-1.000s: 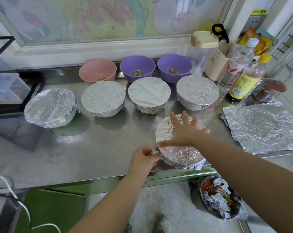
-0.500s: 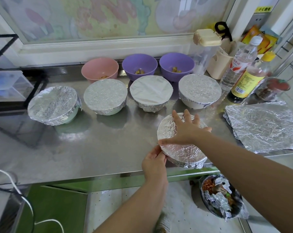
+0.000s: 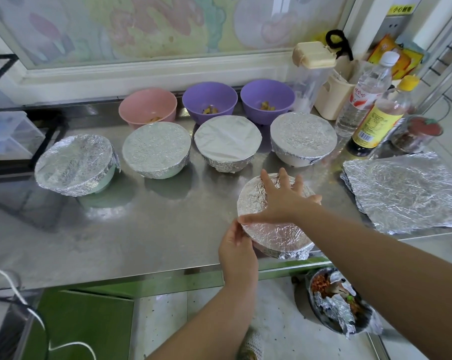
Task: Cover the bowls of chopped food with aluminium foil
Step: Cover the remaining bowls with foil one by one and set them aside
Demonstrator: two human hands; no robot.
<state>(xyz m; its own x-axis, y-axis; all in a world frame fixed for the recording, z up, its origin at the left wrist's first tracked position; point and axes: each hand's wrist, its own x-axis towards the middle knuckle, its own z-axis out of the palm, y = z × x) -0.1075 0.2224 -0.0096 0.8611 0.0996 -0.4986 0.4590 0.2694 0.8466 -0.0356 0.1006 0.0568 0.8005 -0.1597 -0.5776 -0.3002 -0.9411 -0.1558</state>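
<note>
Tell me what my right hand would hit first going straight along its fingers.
Likely the smooth-foiled bowl, though it might slip past its right side toward the right purple bowl.

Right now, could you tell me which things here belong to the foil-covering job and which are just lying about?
Job in hand: front foil-covered bowl held by right hand and left hand; four covered bowls behind; uncovered pink bowl, two purple bowls; spare foil sheet.
Lying about: clear bottle; yellow-capped sauce bottle; beige container; red-lidded jar.

light: bright, from window [image 3: 167, 27] | shadows: soft | glare: steel counter [image 3: 141, 229] | edges: bent
</note>
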